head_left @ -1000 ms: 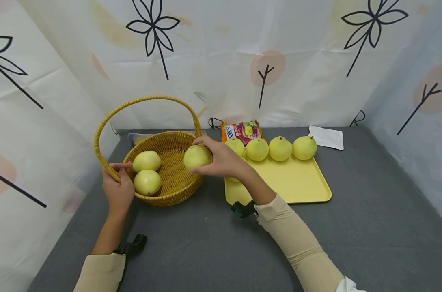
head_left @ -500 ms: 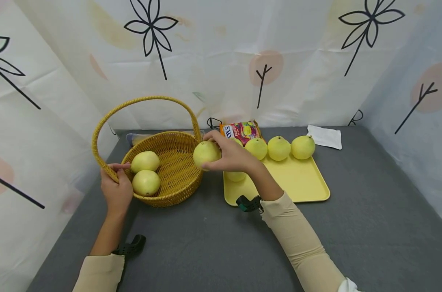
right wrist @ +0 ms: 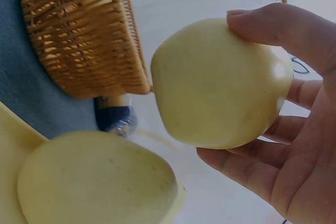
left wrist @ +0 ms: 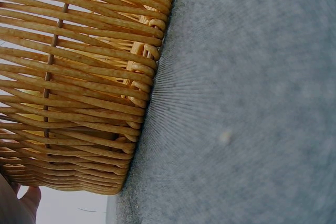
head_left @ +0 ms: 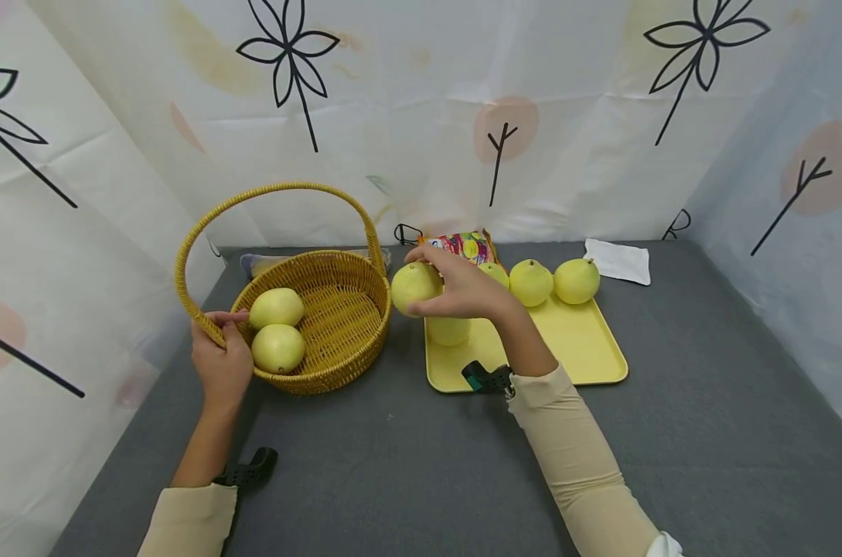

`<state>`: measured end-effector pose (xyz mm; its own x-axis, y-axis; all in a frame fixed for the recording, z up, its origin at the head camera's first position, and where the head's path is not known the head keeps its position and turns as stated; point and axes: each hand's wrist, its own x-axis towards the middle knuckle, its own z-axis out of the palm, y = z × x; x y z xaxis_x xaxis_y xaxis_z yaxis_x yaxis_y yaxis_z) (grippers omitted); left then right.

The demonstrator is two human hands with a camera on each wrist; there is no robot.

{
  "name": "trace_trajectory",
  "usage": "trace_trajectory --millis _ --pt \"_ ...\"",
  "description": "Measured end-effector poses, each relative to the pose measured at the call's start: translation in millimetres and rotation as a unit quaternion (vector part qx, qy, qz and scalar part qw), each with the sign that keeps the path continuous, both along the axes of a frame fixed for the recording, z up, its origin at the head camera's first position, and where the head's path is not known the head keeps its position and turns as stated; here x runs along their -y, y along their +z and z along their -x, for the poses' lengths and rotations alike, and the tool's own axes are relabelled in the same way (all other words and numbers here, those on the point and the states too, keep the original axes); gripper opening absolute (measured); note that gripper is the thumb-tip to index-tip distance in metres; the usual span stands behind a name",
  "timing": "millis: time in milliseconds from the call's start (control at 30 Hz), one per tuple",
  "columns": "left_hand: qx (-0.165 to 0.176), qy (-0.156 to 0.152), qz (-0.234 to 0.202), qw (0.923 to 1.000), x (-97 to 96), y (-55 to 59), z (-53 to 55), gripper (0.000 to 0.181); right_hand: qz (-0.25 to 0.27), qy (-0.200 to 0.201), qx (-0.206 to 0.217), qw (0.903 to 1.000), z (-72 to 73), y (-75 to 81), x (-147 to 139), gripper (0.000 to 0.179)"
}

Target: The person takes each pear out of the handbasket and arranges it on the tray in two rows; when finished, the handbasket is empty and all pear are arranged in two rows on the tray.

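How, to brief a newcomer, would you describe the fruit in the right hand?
Find the yellow tray on the grey table. By its left end, the right hand grips a yellowish fruit. Unlike fruits in the basket or on the tray, it is aloft.

No whole word is reading out with certainty. White lettering point(head_left: 452, 243) is showing on the bag point(head_left: 471, 246), which is lying near the back edge of the tabletop point(head_left: 393, 464), behind the left part of the tray point(head_left: 567, 348). The right hand point(head_left: 465, 286) is partly covering the bag, and the characters are appearing too small to read. On the backdrop point(head_left: 567, 62), just above the tabletop's back edge, a black looped mark point(head_left: 674, 226) is resembling a slanted R. Any print on the blue packet point(right wrist: 115, 116) is appearing blurred.
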<state>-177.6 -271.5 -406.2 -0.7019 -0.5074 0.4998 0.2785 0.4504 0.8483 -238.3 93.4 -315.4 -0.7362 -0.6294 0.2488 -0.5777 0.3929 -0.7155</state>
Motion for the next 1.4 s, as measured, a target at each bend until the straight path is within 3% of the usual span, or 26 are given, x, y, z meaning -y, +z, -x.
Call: trace_trajectory --millis 467,567,667,800,1133,1400 --pt "0.008 0.006 -0.003 0.9999 -1.1 1.2 0.0 0.022 -0.002 0.001 0.009 1.0000 3.5 3.8 -27 0.055" --pt "0.003 0.005 -0.003 1.0000 -7.3 8.8 -5.0 0.022 0.000 -0.007 0.015 0.9999 3.3 6.1 -33 0.058" --pt "0.005 0.006 0.000 1.0000 -7.9 9.4 -5.4 0.022 0.004 -0.017 0.027 0.9995 2.7 7.7 -40 0.061" --pt "0.004 0.009 0.006 0.9999 -0.6 0.1 0.4 0.020 0.000 -0.040 0.038 0.9985 2.3 8.8 -49 0.062" --pt "0.008 -0.002 -0.004 1.0000 -2.2 2.9 -0.8 0.021 -0.030 -0.081 0.039 0.9955 0.9 11.7 -69 0.058" --pt "0.006 0.002 0.002 1.0000 -6.8 8.4 -5.4 0.022 -0.090 -0.099 0.053 0.9896 1.6 10.8 -81 0.064"
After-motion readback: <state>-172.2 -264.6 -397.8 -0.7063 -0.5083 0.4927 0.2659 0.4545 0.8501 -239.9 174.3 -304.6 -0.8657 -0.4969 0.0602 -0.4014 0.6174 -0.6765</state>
